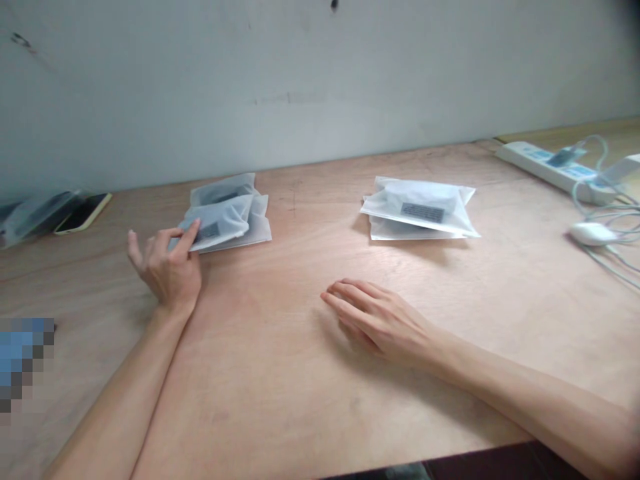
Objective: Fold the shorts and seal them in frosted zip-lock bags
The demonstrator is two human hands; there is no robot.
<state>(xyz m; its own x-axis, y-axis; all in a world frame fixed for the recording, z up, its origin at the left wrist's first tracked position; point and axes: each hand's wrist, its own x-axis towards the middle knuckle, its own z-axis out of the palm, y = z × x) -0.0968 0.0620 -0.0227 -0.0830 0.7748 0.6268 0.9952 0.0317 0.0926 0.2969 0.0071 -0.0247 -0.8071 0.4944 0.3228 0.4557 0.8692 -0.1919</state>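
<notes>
At the left stack of frosted plastic bags (pixel 259 227), my left hand (pixel 173 267) is closed on the left end of the top frosted plastic bag (pixel 227 220). One finger lies over its dark printed label; the thumb is hidden, and the little finger sticks out to the side. My right hand (pixel 377 317) rests palm down on the table with its fingers loosely stretched, holding nothing. Beyond it lies a second stack of frosted plastic bags (pixel 425 207), the upper one showing a dark printed label.
A white power strip (pixel 555 172) with a plug and cables (pixel 613 260) is at the right, near a white adapter (pixel 593 233). At the far left lie a phone (pixel 85 212) and more plastic-wrapped items (pixel 37 217). A wall (pixel 320 87) borders the wooden table (pixel 250 373) behind.
</notes>
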